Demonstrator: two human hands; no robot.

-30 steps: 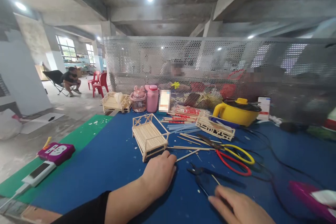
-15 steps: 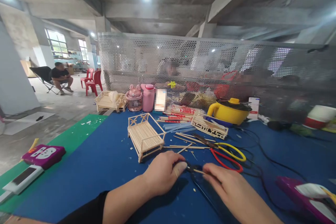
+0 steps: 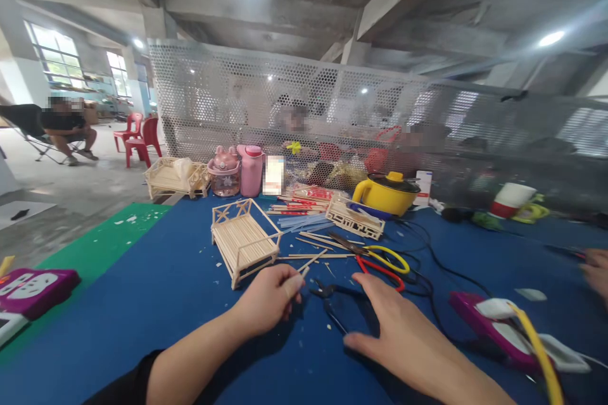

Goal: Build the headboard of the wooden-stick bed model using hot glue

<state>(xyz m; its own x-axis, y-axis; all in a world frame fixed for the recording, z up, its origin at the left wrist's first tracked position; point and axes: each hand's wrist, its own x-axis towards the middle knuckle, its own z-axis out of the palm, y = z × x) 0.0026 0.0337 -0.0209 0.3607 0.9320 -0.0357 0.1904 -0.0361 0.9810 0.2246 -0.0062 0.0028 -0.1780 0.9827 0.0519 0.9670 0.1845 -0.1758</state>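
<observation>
My left hand (image 3: 268, 294) now curled shut, pinching short wooden stick (image 3: 304, 270) lifted clear of black pliers (image 3: 332, 304) on blue bench (image 3: 180, 278). My right hand (image 3: 394, 335) has slid back, open flat, resting over plier handles. Stick freed for work near miniature bed (image 3: 244, 242).

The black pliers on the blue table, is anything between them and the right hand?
Nothing visible stands between them. The right hand lies on the blue table with its fingers right at the handles of the black pliers. The left hand, pinching a thin stick, sits off to the other side.
</observation>
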